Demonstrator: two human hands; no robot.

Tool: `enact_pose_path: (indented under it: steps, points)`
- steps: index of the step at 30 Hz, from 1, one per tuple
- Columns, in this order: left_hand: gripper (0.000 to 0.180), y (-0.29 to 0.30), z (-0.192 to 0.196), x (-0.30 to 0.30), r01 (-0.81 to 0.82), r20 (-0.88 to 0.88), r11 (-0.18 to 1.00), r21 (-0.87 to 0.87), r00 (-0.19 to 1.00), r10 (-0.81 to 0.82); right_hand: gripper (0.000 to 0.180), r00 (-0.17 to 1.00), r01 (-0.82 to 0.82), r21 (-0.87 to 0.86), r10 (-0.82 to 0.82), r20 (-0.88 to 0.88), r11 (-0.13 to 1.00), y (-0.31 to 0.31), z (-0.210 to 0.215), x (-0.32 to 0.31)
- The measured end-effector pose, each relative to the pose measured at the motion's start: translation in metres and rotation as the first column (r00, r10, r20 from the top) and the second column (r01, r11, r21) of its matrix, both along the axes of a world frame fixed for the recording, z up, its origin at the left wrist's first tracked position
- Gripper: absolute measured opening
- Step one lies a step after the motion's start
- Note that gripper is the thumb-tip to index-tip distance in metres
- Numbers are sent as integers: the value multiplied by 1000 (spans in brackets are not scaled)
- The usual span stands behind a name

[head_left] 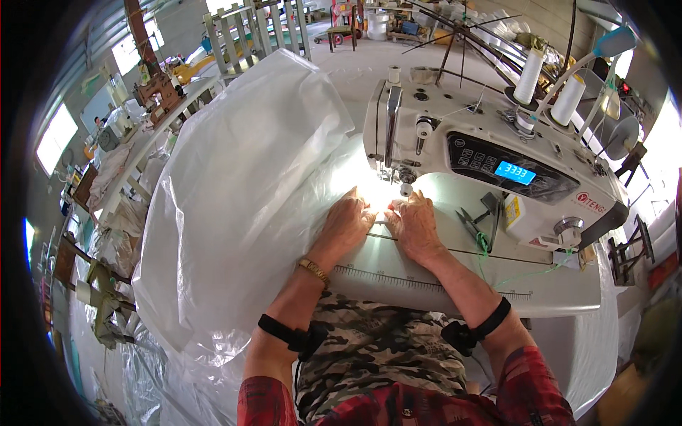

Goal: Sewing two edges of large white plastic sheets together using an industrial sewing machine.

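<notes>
Machine table (568, 298): plastic sheet (241, 156) left, snips (474, 230) right; both hands (347, 221) (413, 226) half-curled, grip unclear.

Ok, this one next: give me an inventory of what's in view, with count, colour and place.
Metal sewing machine: 1, off-white, right of centre
Control panel with lit screen: 1, black and blue, on the machine
Tall thread cones: at least 2, white, upper right
Large translucent plastic sheet: 1, whitish, left of the machine
Flat worktable: 1, pale grey, under the machine
Slatted frame: 1, grey, upper background
Camouflage cloth: 1, brown-grey-black, lower centre
Metal-banded wristwatch: 1, gold, left wrist
Arm straps: 2, black, one per arm
Background clutter: too small to count
Left hand: 1, bare, at the machine's left end
Right hand: 1, bare, beside it
</notes>
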State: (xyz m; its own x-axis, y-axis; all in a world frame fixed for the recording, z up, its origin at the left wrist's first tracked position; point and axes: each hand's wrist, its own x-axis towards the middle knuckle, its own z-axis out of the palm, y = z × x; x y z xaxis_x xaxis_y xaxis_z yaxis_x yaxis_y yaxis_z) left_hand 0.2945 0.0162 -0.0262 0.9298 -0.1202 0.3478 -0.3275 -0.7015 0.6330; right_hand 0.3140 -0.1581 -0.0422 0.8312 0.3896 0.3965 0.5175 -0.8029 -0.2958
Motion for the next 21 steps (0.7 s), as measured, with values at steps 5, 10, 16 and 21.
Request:
enact_pose_path:
  steps: [5,10,16,21]
  points:
    - [22,1,-12,1,-16,102,1000,-5,995,16,26,1000,-16,-94,15,-17,995,4,9,-5]
    - [13,-5,1,-1,-59,32,998,21,998,59,23,999,-31,-51,31,6,998,6,14,-10]
    - [10,-5,-9,1,-47,274,995,93,962,20,21,999,-17,-206,25,37,978,7,13,-14]
    - [9,-7,-3,-9,-10,215,954,301,975,-58,16,990,-29,-250,62,125,968,1,8,-17]
